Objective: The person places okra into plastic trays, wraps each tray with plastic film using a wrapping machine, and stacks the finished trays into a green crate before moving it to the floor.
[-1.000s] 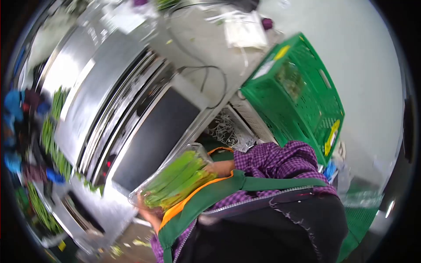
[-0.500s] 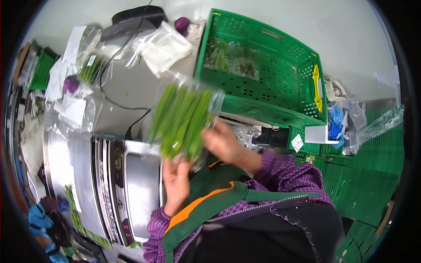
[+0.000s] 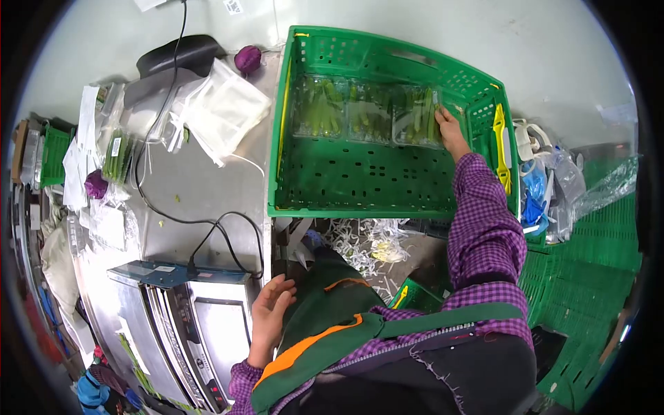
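Inside the green crate (image 3: 360, 176), three clear-wrapped packs of long green pods, which look like okra, lie side by side along the far wall. My right hand (image 3: 451, 130) reaches into the crate, its fingers closed at the right edge of the rightmost pack (image 3: 415, 117). Beside that sit the middle pack (image 3: 372, 114) and the left pack (image 3: 320, 111). My left hand (image 3: 271, 308) is held low in front of my body, near the metal sealing machine (image 3: 221, 325). Its fingers are loosely bent and apart, with nothing in them.
A black cable (image 3: 180, 220) runs over the steel table. Clear plastic bags (image 3: 225, 114) and a purple vegetable (image 3: 247, 60) lie at its far side. Shredded paper (image 3: 353, 242) shows below the crate. Plastic wrap and blue material (image 3: 532, 200) hang right of it.
The pack, held in both hands before, is now in the crate beside the other two. My right hand has moved forward and right with it; my left hand has let go.
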Demonstrator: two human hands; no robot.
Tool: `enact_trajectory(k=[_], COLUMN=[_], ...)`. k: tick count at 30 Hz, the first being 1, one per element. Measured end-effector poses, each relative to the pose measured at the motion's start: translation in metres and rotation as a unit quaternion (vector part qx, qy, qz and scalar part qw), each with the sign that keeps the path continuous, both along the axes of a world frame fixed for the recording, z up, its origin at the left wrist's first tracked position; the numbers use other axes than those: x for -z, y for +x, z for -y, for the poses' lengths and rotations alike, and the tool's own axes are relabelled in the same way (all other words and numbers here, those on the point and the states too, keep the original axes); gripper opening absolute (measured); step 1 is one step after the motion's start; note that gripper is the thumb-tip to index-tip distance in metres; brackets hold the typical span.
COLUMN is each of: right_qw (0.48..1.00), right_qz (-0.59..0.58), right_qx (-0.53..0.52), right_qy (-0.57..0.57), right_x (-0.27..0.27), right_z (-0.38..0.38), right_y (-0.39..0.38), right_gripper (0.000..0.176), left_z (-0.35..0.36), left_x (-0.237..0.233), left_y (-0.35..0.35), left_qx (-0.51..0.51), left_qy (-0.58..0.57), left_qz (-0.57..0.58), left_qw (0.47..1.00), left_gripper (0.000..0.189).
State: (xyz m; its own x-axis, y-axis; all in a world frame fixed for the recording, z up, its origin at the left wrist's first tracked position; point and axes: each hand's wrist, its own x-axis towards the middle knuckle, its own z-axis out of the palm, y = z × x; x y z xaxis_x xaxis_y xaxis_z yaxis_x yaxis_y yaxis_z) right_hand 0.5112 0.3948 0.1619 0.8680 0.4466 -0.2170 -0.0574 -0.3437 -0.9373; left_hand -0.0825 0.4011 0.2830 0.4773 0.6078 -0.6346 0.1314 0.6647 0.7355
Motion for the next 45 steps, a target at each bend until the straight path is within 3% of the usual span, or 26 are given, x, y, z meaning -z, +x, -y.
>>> enact_trajectory(k=[1, 4, 5, 6, 7, 8, 9, 10, 11, 12, 15, 17, 19, 20, 21, 22, 24, 26, 28, 30, 32, 34, 36, 40, 42, 45], right_qw=[1.000, 0.922, 0.828, 0.732, 0.780, 0.756, 0.823, 0.863, 0.929, 0.944, 0.889, 0.809, 0.629, 0.524, 0.447, 0.369, 0.264, 0.230, 0.224, 0.292, 0.321, 0.355, 0.372, 0.428, 0.371, 0.348], right_qz=[-0.004, 0.297, 0.479, 0.529, 0.488, 0.493, 0.501, 0.448, 0.305, 0.222, 0.146, 0.049, -0.127, -0.160, -0.196, -0.215, -0.227, -0.193, -0.174, -0.020, 0.074, 0.154, 0.196, 0.106, 0.098, 0.086], right_qx=[-0.009, -0.107, -0.143, -0.203, -0.155, -0.204, -0.208, -0.197, -0.206, -0.234, -0.416, -0.572, -0.764, -0.835, -0.873, -0.904, -0.937, -0.954, -0.959, -0.954, -0.941, -0.920, -0.907, -0.895, -0.923, -0.933], right_qy=[-0.003, -0.222, -0.253, -0.379, -0.360, -0.378, -0.167, -0.126, -0.044, 0.065, 0.121, 0.128, 0.066, 0.044, 0.015, 0.007, 0.010, 0.018, -0.017, 0.065, 0.081, 0.067, 0.017, -0.068, -0.026, 0.033], right_x=[0.010, 0.019, 0.072, 0.054, 0.019, -0.001, 0.015, -0.021, -0.075, -0.112, -0.178, -0.175, -0.201, -0.193, -0.184, -0.177, -0.162, -0.154, -0.134, -0.110, -0.088, -0.073, -0.057, -0.007, -0.001, -0.046], right_z=[0.001, 0.007, 0.021, 0.024, 0.009, -0.007, -0.025, -0.057, -0.084, -0.103, -0.106, -0.079, -0.030, -0.009, 0.017, 0.040, 0.085, 0.119, 0.142, 0.159, 0.168, 0.171, 0.174, 0.195, 0.202, 0.203], right_y=[0.007, 0.027, 0.080, 0.073, 0.041, 0.031, 0.067, 0.014, -0.069, -0.149, -0.385, -0.506, -0.626, -0.670, -0.711, -0.748, -0.809, -0.856, -0.896, -0.929, -0.961, -0.987, -1.010, -1.036, -1.036, -1.021], right_gripper=[0.048, 0.042, 0.028, 0.029, 0.028, 0.031, 0.035, 0.038, 0.036, 0.033, 0.027, 0.023, 0.022, 0.023, 0.024, 0.025, 0.027, 0.028, 0.036, 0.052, 0.067, 0.075, 0.078, 0.074, 0.065, 0.057], left_z=[0.001, 0.000, 0.000, 0.005, 0.009, 0.015, 0.022, 0.025, 0.035, 0.043, 0.074, 0.100, 0.140, 0.165, 0.190, 0.216, 0.260, 0.296, 0.321, 0.332, 0.336, 0.347, 0.369, 0.422, 0.440, 0.458], left_x=[0.004, 0.011, 0.008, 0.015, 0.009, 0.011, 0.010, 0.002, 0.011, 0.011, -0.003, -0.015, -0.001, 0.005, 0.014, 0.028, 0.047, 0.096, 0.143, 0.157, 0.153, 0.156, 0.154, 0.146, 0.133, 0.084], left_y=[-0.002, -0.007, -0.007, -0.016, -0.021, -0.030, -0.043, -0.054, -0.068, -0.081, -0.151, -0.202, -0.259, -0.292, -0.320, -0.349, -0.401, -0.456, -0.508, -0.534, -0.549, -0.553, -0.550, -0.538, -0.528, -0.516], left_qx=[-0.019, -0.021, -0.023, -0.007, -0.012, -0.028, -0.046, -0.081, -0.140, -0.218, -0.397, -0.521, -0.667, -0.699, -0.745, -0.744, -0.722, -0.704, -0.662, -0.616, -0.613, -0.615, -0.639, -0.685, -0.684, -0.696], left_qy=[-0.008, -0.004, 0.007, 0.039, 0.069, 0.099, 0.124, 0.134, 0.154, 0.151, 0.163, 0.191, 0.210, 0.199, 0.227, 0.227, 0.164, 0.119, 0.079, 0.042, 0.045, 0.054, 0.055, 0.033, 0.011, 0.065], left_qz=[-0.008, -0.024, -0.011, -0.004, -0.004, 0.009, 0.002, -0.006, 0.020, 0.048, -0.014, -0.104, -0.177, -0.208, -0.204, -0.314, -0.471, -0.552, -0.581, -0.606, -0.444, -0.427, -0.436, -0.335, -0.352, -0.333], left_qw=[1.000, 0.999, 1.000, 0.999, 0.998, 0.995, 0.991, 0.988, 0.978, 0.963, 0.903, 0.825, 0.693, 0.655, 0.593, 0.544, 0.480, 0.431, 0.466, 0.502, 0.652, 0.661, 0.631, 0.646, 0.639, 0.633], left_gripper=[0.037, 0.037, 0.038, 0.037, 0.038, 0.038, 0.036, 0.034, 0.032, 0.030, 0.025, 0.023, 0.021, 0.019, 0.019, 0.020, 0.025, 0.029, 0.032, 0.036, 0.042, 0.041, 0.038, 0.036, 0.037, 0.039])
